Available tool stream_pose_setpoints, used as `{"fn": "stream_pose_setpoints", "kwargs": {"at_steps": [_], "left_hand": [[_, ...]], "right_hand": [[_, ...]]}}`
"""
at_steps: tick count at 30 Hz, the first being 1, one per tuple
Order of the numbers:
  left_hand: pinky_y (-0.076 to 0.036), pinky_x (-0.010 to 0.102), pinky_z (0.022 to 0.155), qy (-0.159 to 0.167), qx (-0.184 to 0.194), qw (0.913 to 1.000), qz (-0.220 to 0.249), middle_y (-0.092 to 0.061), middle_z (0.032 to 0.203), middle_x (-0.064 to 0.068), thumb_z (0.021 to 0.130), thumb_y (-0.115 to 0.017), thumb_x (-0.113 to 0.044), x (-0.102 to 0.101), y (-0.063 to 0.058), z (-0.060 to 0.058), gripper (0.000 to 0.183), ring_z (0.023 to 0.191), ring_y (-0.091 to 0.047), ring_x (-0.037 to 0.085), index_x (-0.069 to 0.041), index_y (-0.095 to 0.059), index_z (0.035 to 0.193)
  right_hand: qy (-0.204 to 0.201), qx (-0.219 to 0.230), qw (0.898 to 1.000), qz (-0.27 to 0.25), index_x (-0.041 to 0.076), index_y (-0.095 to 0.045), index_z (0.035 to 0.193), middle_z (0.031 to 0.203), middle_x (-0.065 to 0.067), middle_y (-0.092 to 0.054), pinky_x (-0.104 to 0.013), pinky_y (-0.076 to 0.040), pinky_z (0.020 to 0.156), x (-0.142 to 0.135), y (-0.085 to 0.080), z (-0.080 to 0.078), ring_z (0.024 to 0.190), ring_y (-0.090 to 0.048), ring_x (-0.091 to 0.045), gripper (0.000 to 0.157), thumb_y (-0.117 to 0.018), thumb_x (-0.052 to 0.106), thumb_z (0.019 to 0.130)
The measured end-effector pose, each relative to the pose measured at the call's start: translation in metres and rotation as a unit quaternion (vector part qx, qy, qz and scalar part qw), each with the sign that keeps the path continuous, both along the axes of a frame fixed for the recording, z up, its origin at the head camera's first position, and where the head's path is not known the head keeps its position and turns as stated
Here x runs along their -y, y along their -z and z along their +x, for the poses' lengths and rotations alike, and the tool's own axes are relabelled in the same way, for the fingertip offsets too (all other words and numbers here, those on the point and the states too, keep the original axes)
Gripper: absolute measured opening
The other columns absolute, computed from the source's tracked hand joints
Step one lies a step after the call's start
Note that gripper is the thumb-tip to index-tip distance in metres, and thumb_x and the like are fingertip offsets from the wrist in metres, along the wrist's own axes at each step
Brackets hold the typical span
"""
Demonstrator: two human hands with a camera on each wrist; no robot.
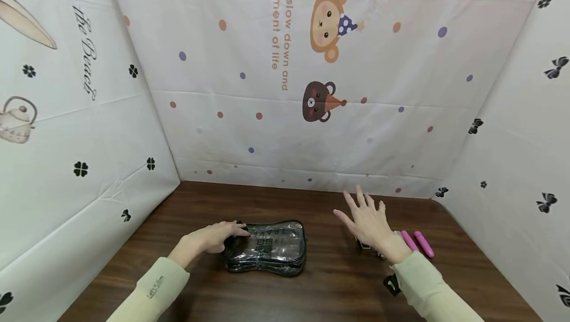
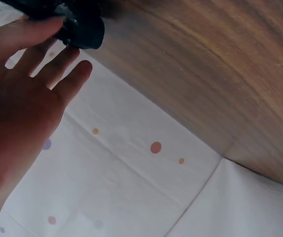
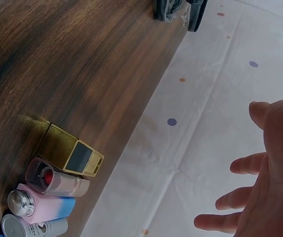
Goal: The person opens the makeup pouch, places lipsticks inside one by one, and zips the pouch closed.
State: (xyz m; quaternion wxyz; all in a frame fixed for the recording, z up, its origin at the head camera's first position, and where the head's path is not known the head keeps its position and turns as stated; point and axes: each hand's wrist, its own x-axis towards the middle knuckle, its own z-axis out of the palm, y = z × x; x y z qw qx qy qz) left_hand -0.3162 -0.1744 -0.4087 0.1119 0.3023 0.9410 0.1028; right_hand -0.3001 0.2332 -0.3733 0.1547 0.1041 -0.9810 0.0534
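A clear travel pouch (image 1: pixel 282 238) with black trim and dark lettering lies on the table, left of centre. My left hand (image 1: pixel 209 238) grips its left end, with fingers over the top and the thumb lower at the side. In the left wrist view, a dark part of the pouch (image 2: pixel 85 29) shows between thumb and fingers. My right hand (image 1: pixel 367 220) is raised with fingers spread, holding nothing. Beneath and beside it stand small items: a gold box (image 3: pixel 60 145), a clear-capped container (image 3: pixel 57 180), a pink-and-blue bottle (image 3: pixel 43 203) and a white cylinder (image 3: pixel 35 226).
Two bright pink tubes (image 1: pixel 424 244) lie right of my right wrist. A small black item (image 1: pixel 392 285) sits partly under the right sleeve. Brown wooden tabletop (image 1: pixel 338 282) runs back to a printed white cloth (image 1: pixel 249 89), with more cloth on both sides.
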Motion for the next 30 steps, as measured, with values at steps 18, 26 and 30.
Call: {"fn": "stream_pose_setpoints", "kwargs": {"at_steps": [18, 26, 30], "left_hand": [[-0.042, 0.058, 0.101, 0.040, -0.004, 0.9976, 0.056, -0.043, 0.150, 0.015, 0.084, -0.061, 0.013, 0.018, 0.003, -0.001, 0.053, 0.141, -0.031, 0.044, -0.015, -0.064, 0.129], [-0.032, 0.064, 0.107, 0.043, 0.003, 0.9954, 0.086, -0.050, 0.143, 0.019, 0.088, -0.053, 0.013, 0.017, -0.019, -0.006, 0.044, 0.139, -0.034, 0.046, -0.010, -0.068, 0.122], [-0.032, 0.063, 0.108, 0.052, -0.017, 0.9947, 0.088, -0.053, 0.141, 0.016, 0.091, -0.056, 0.006, 0.011, -0.036, -0.009, 0.035, 0.138, -0.037, 0.043, -0.007, -0.068, 0.121]], "right_hand": [[-0.002, 0.004, 1.000, 0.007, 0.009, -0.042, 0.147, 0.157, -0.027, -0.021, -0.074, -0.025, 0.101, 0.001, -0.003, 0.003, 0.130, -0.042, -0.048, 0.068, -0.040, 0.057, 0.098], [-0.001, 0.013, 1.000, 0.012, 0.009, -0.042, 0.146, 0.156, -0.027, -0.023, -0.074, -0.025, 0.101, 0.002, -0.003, 0.002, 0.129, -0.042, -0.048, 0.069, -0.037, 0.059, 0.098], [-0.004, 0.012, 1.000, 0.012, 0.009, -0.043, 0.146, 0.155, -0.027, -0.025, -0.074, -0.026, 0.101, 0.003, -0.003, 0.002, 0.129, -0.042, -0.048, 0.069, -0.037, 0.058, 0.099]]}}
